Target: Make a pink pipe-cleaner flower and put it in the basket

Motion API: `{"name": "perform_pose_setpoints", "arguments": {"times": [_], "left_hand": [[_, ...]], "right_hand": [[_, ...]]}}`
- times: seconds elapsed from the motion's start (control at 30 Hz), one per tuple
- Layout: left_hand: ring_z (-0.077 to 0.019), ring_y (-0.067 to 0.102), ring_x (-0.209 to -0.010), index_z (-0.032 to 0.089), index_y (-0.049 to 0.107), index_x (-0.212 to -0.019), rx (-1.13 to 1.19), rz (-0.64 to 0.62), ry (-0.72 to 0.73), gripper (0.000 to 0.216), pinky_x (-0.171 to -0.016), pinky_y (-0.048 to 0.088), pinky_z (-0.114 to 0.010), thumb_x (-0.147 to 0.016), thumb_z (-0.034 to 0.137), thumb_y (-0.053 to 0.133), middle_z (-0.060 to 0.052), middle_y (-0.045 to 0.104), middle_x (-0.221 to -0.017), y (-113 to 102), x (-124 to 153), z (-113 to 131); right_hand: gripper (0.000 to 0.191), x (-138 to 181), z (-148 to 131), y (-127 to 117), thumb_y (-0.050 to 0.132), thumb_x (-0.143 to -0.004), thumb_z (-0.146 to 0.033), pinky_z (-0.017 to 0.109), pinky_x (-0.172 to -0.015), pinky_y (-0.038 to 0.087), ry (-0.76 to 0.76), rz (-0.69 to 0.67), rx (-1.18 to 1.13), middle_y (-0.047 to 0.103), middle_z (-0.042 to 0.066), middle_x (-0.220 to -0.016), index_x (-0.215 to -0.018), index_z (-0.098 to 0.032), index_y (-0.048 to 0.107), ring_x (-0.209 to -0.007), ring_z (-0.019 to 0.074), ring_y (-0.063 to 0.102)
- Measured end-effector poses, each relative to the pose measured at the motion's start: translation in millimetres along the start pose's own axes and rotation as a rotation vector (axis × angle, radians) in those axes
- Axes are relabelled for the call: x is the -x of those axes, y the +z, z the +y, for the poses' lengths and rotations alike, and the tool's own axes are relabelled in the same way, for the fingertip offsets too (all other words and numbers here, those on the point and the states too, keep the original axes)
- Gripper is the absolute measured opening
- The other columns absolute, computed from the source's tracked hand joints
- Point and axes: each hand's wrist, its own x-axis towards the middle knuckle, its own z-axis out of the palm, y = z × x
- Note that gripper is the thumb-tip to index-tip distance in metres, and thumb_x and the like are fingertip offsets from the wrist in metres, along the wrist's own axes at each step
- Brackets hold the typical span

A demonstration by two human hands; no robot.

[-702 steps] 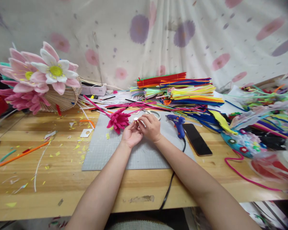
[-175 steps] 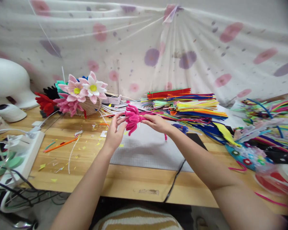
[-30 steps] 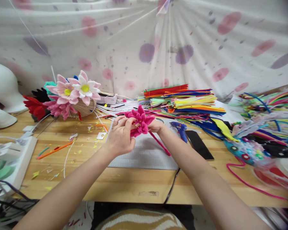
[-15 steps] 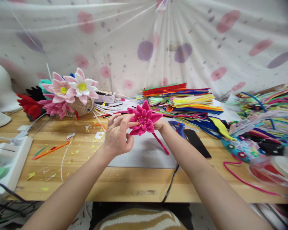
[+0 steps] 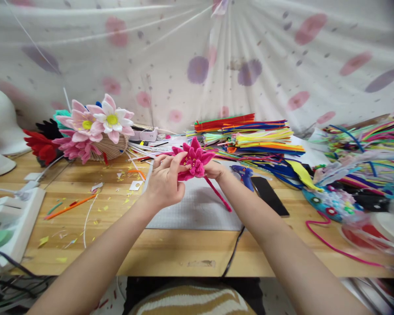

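A magenta pipe-cleaner flower (image 5: 197, 158) with yellow stamens is held up over the grey cutting mat (image 5: 197, 212). My left hand (image 5: 166, 180) is at the flower's left side, its fingers closed on the petals near the centre. From behind and to the right, my right hand (image 5: 214, 169) grips the flower near its base; the petals partly hide those fingers. Below the bloom, the fuzzy magenta stem (image 5: 219, 195) slants down to the right.
Bundles of coloured pipe cleaners (image 5: 262, 135) lie along the back. A blue glue gun (image 5: 244, 174) and a black phone-like slab (image 5: 271, 196) sit right of the mat. Finished flowers (image 5: 110, 118) stand at left, near a white power strip (image 5: 22, 214) and scraps.
The flower has tilted, its face turning towards my left hand, and shifted slightly left. My left fingers have moved further in over its petals.
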Motion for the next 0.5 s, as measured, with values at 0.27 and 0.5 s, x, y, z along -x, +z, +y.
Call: {"name": "perform_pose_setpoints", "arguments": {"times": [0.27, 0.5], "left_hand": [[-0.0245, 0.056, -0.101, 0.018, 0.044, -0.118, 0.073, -0.001, -0.110, 0.055, -0.093, 0.031, -0.044, -0.064, 0.009, 0.051, -0.002, 0.071, -0.089, -5, -7, -2], [-0.0214, 0.059, -0.089, 0.021, 0.053, -0.104, -0.041, 0.062, -0.116, 0.028, -0.088, 0.034, -0.040, -0.077, 0.022, 0.058, 0.000, 0.071, -0.081, -14, -26, -16]], "right_hand": [[0.032, -1, -5, 6, 0.067, -0.067, -0.035, 0.017, -0.041, 0.019, -0.016, -0.024, -0.052, 0.038, -0.007, -0.050, -0.059, -0.015, 0.044, -0.045, 0.0028, 0.029], [0.030, -1, -10, 6, 0.067, -0.069, -0.032, 0.016, -0.040, 0.020, -0.031, -0.099, -0.072, 0.034, -0.008, -0.048, -0.060, -0.015, 0.044, -0.043, 0.0019, 0.024]]}}
